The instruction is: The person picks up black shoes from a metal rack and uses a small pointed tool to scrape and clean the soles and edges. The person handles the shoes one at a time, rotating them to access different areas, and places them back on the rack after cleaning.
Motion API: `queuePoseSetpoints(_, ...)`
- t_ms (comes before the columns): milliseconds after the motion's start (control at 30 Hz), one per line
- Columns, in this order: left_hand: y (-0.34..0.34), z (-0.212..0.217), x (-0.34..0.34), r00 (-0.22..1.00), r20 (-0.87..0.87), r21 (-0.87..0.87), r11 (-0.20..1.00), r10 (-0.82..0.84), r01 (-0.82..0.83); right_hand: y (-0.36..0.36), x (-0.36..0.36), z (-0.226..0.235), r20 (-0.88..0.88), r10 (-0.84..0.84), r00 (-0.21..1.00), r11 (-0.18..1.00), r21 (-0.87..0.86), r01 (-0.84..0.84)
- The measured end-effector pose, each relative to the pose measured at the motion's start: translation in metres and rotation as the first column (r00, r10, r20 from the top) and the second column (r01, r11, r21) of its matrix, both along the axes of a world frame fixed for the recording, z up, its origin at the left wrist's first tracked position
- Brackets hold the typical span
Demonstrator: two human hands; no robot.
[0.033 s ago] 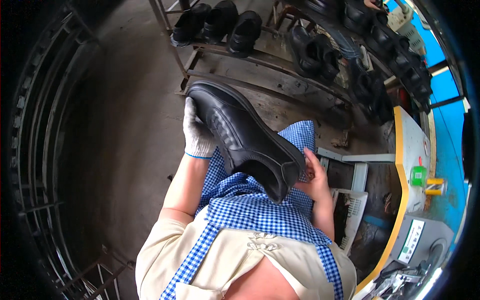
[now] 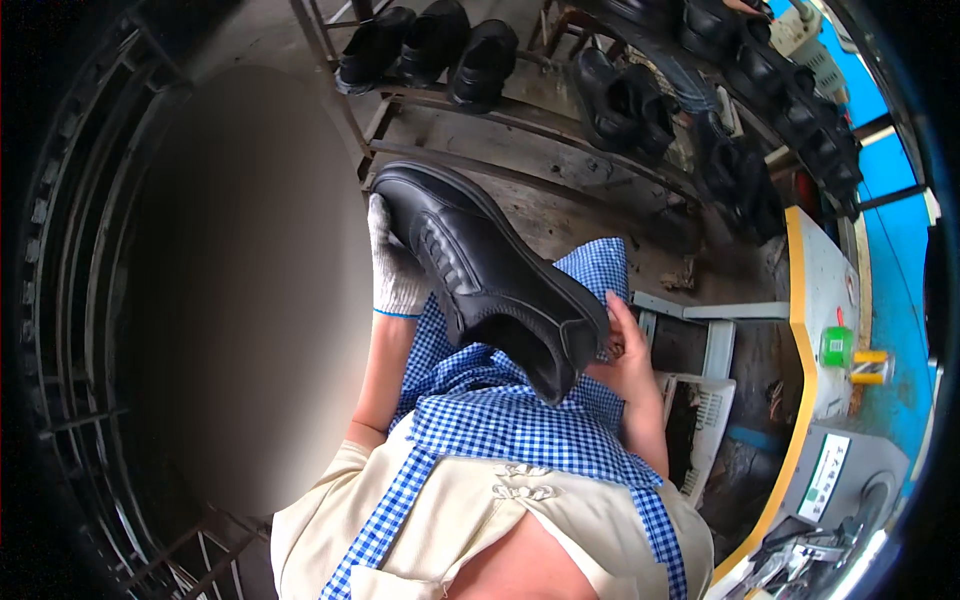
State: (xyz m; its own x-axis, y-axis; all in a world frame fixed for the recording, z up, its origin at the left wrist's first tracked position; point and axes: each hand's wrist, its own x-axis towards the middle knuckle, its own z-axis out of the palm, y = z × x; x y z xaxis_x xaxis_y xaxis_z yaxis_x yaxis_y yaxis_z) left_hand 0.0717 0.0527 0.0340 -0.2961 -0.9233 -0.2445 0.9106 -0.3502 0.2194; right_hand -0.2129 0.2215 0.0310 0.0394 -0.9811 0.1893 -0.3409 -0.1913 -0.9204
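A black leather shoe (image 2: 490, 265) is held tilted above my lap, its toe up to the left and its opening toward me. My left hand (image 2: 398, 275), in a white knitted glove with a blue cuff edge, grips it near the toe; the thumb lies along the side and the other fingers are hidden beneath. My bare right hand (image 2: 630, 355) is at the heel, index finger raised along the sole edge and the other fingers curled, partly hidden behind the shoe. Under it is my blue-and-white checked apron (image 2: 480, 420).
Ahead, a metal rack (image 2: 520, 115) carries several black shoes (image 2: 485, 65). To my right stands a yellow-edged worktable (image 2: 800, 340) with a green-labelled container (image 2: 836, 347) and a grey machine (image 2: 850, 470). A white plastic crate (image 2: 710, 420) sits beneath. Metal bars (image 2: 75, 300) line the left.
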Motion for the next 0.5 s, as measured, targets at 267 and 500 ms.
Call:
queuePoseSetpoints(267,-0.017,-0.015,-0.002,0.792,0.610,-0.159,0.980,0.001,0.121,-0.018,-0.011,0.005,0.445,-0.053,0.894,0.972,0.228,-0.056)
queuePoseSetpoints(500,-0.028,-0.036,0.001,0.636,0.770,-0.111,0.971,-0.050,0.211,-0.019,-0.026,0.001,0.672,-0.289,0.682,0.899,0.435,-0.048)
